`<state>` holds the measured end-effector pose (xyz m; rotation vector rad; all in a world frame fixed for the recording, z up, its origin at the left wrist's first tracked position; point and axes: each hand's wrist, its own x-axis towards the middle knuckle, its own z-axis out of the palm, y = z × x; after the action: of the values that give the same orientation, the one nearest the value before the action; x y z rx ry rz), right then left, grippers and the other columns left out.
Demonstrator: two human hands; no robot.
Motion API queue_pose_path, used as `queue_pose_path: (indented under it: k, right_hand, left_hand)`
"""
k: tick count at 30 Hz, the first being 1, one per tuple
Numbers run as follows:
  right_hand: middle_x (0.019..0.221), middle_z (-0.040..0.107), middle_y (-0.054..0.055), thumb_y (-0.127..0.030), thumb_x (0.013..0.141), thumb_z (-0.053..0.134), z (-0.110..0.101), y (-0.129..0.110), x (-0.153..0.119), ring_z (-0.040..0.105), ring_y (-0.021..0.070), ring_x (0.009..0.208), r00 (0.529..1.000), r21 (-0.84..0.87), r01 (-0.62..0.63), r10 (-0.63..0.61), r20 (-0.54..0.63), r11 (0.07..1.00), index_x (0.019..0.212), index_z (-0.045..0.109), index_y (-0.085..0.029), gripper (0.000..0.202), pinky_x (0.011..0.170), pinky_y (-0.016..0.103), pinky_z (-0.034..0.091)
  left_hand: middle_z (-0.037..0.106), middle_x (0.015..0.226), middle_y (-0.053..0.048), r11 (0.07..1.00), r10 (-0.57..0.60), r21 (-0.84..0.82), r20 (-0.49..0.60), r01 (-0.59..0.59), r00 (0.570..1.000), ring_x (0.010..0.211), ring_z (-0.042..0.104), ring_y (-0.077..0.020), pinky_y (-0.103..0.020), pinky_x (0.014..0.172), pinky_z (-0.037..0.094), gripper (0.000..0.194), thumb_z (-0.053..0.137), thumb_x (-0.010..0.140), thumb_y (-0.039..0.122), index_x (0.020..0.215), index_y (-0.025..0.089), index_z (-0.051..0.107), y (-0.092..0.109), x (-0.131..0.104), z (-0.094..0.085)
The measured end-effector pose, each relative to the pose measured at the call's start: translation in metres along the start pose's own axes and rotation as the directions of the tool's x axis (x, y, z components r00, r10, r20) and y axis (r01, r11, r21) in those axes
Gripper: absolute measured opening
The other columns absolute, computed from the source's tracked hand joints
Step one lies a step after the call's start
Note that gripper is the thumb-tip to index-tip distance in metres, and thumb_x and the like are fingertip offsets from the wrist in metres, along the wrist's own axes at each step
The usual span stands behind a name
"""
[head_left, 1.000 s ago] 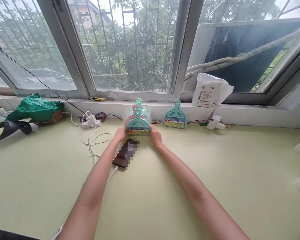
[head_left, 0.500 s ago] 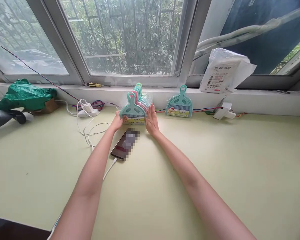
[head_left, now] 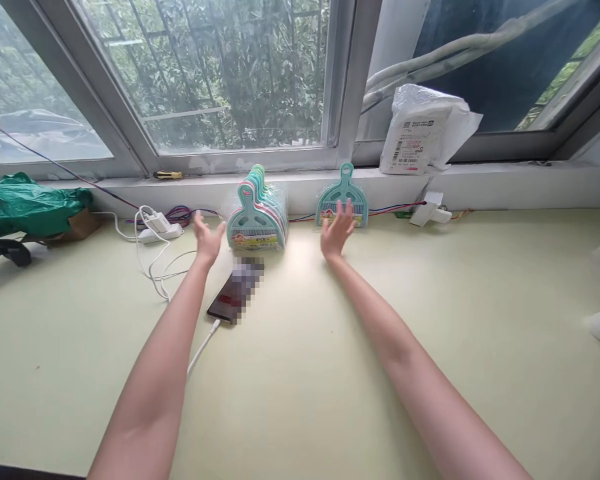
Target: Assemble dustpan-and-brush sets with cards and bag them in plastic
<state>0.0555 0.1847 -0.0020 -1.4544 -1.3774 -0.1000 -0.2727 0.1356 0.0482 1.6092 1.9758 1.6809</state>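
Observation:
A stack of several wrapped dustpan-and-brush sets (head_left: 256,217), with green and pink edges, stands upright against the wall below the window. My left hand (head_left: 209,239) is just left of this stack, fingers spread, holding nothing. To the right, one more green dustpan set (head_left: 325,200) leans on the wall. My right hand (head_left: 338,230) is in front of it with fingers apart and covers part of its label; whether it touches the set I cannot tell. A phone (head_left: 230,297) with a white cable lies on the table in front of the stack.
On the pale green table (head_left: 280,387), a power strip (head_left: 161,232) with white cables and a green plastic bag (head_left: 33,203) are at the left. A white adapter (head_left: 430,210) sits at the back right. A screwdriver (head_left: 168,175) and white package (head_left: 413,137) rest on the sill.
Both hands have come off the stack: my left hand moved left and opened, my right hand moved right to the single set. The camera view has shifted slightly right.

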Motion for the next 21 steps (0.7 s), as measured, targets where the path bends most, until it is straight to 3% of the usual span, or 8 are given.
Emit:
queue_pose_path:
  k: [2,4,6,9,10,14,17,21]
  right_hand:
    - [0.154,0.021,0.014,-0.027,0.094,0.033,-0.01,0.041,0.022,0.018,0.0257,0.143,0.971,-0.026,-0.205,0.2,-0.133,0.978,0.147,0.019,-0.023,0.055,0.11,0.059,0.021]
    - [0.146,0.035,0.019,-0.031,0.093,0.038,-0.017,0.078,0.042,0.032,0.0281,0.136,0.911,-0.006,-0.377,0.37,-0.182,0.926,0.142,0.028,-0.018,0.052,0.105,0.053,0.032]
    - [0.134,0.049,0.018,-0.034,0.092,0.043,-0.02,0.102,0.055,0.044,0.0278,0.125,0.888,0.018,-0.446,0.445,-0.117,0.895,0.133,0.04,-0.016,0.045,0.099,0.046,0.039]
    - [0.122,0.06,0.012,-0.037,0.09,0.05,-0.018,0.115,0.064,0.052,0.0247,0.115,0.903,0.019,-0.429,0.429,0.034,0.903,0.12,0.05,-0.02,0.034,0.094,0.039,0.041]
    - [0.121,0.061,0.01,-0.036,0.089,0.053,-0.016,0.116,0.065,0.054,0.0239,0.113,0.903,0.009,-0.427,0.425,0.066,0.904,0.118,0.051,-0.021,0.033,0.094,0.038,0.04]
    - [0.113,0.065,0.01,-0.031,0.086,0.06,-0.016,0.111,0.062,0.059,0.023,0.106,0.88,-0.041,-0.441,0.441,0.175,0.897,0.11,0.056,-0.02,0.028,0.092,0.036,0.04]
    - [0.111,0.065,0.014,-0.031,0.087,0.057,-0.026,0.107,0.055,0.06,0.0264,0.104,0.86,-0.054,-0.423,0.42,0.291,0.904,0.101,0.061,-0.018,0.02,0.091,0.037,0.041]
    - [0.11,0.066,0.015,-0.026,0.088,0.05,-0.051,0.094,0.035,0.061,0.0264,0.103,0.844,0.051,-0.452,0.408,0.348,0.891,0.105,0.061,-0.016,0.023,0.089,0.036,0.043]
  left_hand:
    - [0.039,0.138,-0.019,0.999,0.043,0.035,-0.247,-0.035,0.968,0.123,0.044,-0.0227,-0.037,0.106,0.033,0.058,0.058,0.078,0.015,0.132,0.012,0.036,0.023,-0.002,-0.007]
    - [0.047,0.129,-0.015,0.997,0.074,0.028,-0.49,-0.07,0.869,0.115,0.048,-0.0194,-0.035,0.104,0.035,0.043,0.047,0.079,0.006,0.122,0.012,0.045,0.053,-0.013,-0.002]
    - [0.052,0.119,-0.012,0.988,0.106,-0.038,-0.545,-0.151,0.831,0.104,0.053,-0.0175,-0.033,0.096,0.041,0.036,0.042,0.078,0.003,0.112,0.012,0.051,0.085,-0.038,0.019]
    - [0.062,0.096,-0.007,0.945,0.212,-0.217,-0.164,-0.245,0.964,0.094,0.057,-0.0176,-0.032,0.09,0.044,0.023,0.045,0.08,0.007,0.091,0.016,0.062,0.118,-0.097,0.069]
    - [0.064,0.09,-0.006,0.938,0.231,-0.264,0.0,-0.222,0.973,0.091,0.058,-0.0183,-0.031,0.086,0.045,0.02,0.047,0.079,0.007,0.082,0.017,0.064,0.123,-0.118,0.087]
    - [0.067,0.092,-0.008,0.934,0.068,-0.343,0.433,0.095,0.899,0.09,0.061,-0.0203,-0.031,0.076,0.048,0.021,0.051,0.074,0.007,0.072,0.018,0.069,0.113,-0.171,0.132]
    - [0.068,0.092,-0.008,0.894,-0.04,-0.381,0.46,0.237,0.887,0.091,0.062,-0.0202,-0.031,0.079,0.049,0.018,0.053,0.075,0.013,0.08,0.018,0.07,0.097,-0.171,0.136]
    - [0.065,0.104,-0.01,0.799,-0.221,-0.475,0.338,0.369,0.915,0.098,0.061,-0.0196,-0.032,0.083,0.05,0.02,0.056,0.077,0.02,0.096,0.017,0.063,0.089,-0.158,0.132]
